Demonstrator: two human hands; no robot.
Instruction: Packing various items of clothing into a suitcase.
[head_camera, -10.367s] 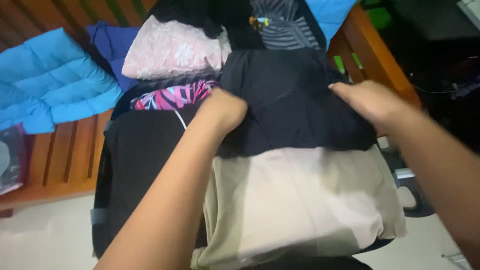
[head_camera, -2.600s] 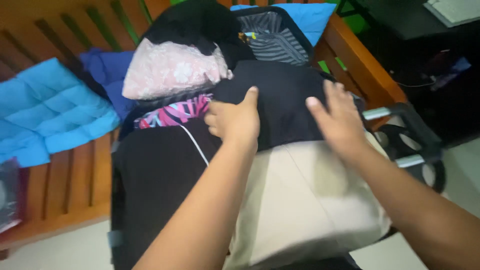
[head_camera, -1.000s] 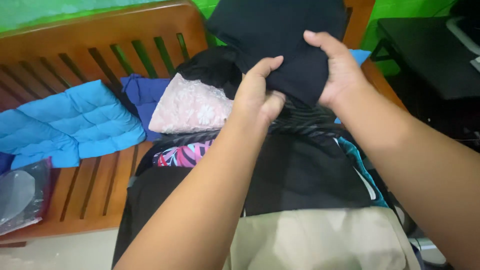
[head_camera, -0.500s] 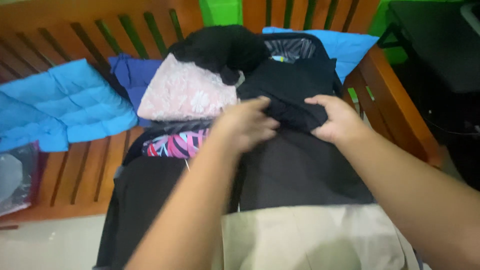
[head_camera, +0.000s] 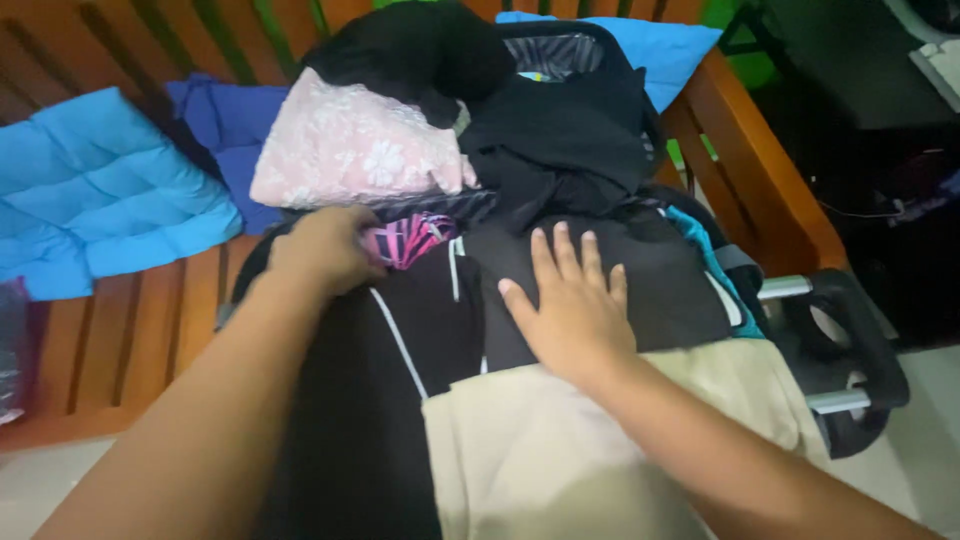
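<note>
— What lies nearest?
— A folded beige cloth (head_camera: 560, 450) at the near edge of a packed suitcase (head_camera: 850, 370). Just beyond it, the right hand (head_camera: 570, 305) rests flat, fingers spread apart, on a folded black garment (head_camera: 650, 280).

— And the left hand (head_camera: 320, 248)?
— Further left, curled beside a pink patterned cloth (head_camera: 410, 238); whether it grips anything I cannot tell.

— What is farther off?
— A pink lace bundle (head_camera: 350, 150) and crumpled black clothes (head_camera: 560, 130), then a blue cushion (head_camera: 100, 190) on a wooden bench (head_camera: 150, 330).

The suitcase (head_camera: 830, 350) lies on the bench (head_camera: 150, 330), filled with clothes. Inside it, the folded trousers (head_camera: 560, 450) lie nearest; behind them the dark garment (head_camera: 640, 280), then the crumpled top (head_camera: 570, 140). The lace garment (head_camera: 340, 150) sits at its back left, the quilted cushion (head_camera: 100, 200) left of it.
</note>
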